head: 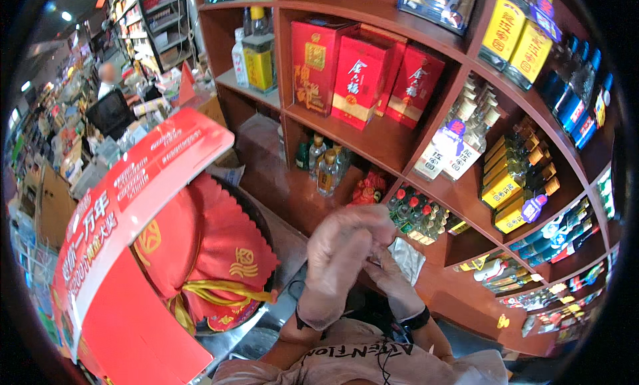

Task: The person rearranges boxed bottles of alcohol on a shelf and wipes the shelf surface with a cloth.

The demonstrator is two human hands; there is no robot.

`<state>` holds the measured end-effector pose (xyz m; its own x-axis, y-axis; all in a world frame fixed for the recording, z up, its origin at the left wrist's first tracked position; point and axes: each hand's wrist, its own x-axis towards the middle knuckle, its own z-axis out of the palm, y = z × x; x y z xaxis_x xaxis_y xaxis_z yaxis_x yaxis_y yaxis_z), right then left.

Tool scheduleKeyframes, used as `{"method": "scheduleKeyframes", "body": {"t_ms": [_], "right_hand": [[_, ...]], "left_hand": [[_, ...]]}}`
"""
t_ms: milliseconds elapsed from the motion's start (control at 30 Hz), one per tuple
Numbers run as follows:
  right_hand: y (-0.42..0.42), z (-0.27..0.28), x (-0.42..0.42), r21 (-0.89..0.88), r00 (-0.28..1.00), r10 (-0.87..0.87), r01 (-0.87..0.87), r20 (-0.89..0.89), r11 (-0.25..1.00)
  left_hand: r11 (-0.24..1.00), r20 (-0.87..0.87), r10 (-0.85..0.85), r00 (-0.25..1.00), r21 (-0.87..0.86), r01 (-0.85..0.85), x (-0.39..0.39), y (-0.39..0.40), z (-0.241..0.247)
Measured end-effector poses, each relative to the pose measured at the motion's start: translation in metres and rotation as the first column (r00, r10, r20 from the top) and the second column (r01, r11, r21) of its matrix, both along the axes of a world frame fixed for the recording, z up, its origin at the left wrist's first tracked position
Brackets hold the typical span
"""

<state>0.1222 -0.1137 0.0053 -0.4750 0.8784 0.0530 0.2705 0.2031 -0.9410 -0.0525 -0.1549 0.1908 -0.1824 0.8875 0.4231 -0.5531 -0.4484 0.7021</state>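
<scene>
My left hand, in a thin pale glove, is raised in front of my chest. Its fingers bend over to the right and are blurred. Close beside it is my right hand, gloved too, with its fingertips at the left hand's fingers. Whether anything is pinched between them is hidden. Just beyond the right hand, a crumpled white cloth or bag lies by the brown wooden ledge. To the left stands a large round jar wrapped in red cloth, tied with a yellow cord.
A wooden shelf unit curves ahead and right, holding red gift boxes, yellow-labelled bottles and small red-capped bottles. A red printed cardboard display borders the jar. Back left, a person is near a black chair and cluttered goods.
</scene>
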Motion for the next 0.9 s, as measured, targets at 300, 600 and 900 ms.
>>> {"method": "scheduleKeyframes", "body": {"t_ms": [300, 600, 900], "right_hand": [[-0.014, 0.036, -0.012, -0.053, 0.930, 0.365, -0.362, 0.053, 0.931], [0.003, 0.047, -0.055, -0.056, 0.698, 0.714, -0.712, 0.051, 0.700], [0.016, -0.026, -0.011, -0.353, 0.737, 0.635, -0.672, -0.231, 0.651]], "left_hand": [[0.980, -0.487, 0.151, 0.860, -0.040, -0.196, 0.019, -0.046, -0.091], [0.982, -0.916, 0.038, 0.400, -0.041, -0.186, 0.032, -0.097, -0.114], [0.798, -0.934, -0.354, 0.042, -0.324, -0.508, -0.030, -0.187, -0.099]]}}
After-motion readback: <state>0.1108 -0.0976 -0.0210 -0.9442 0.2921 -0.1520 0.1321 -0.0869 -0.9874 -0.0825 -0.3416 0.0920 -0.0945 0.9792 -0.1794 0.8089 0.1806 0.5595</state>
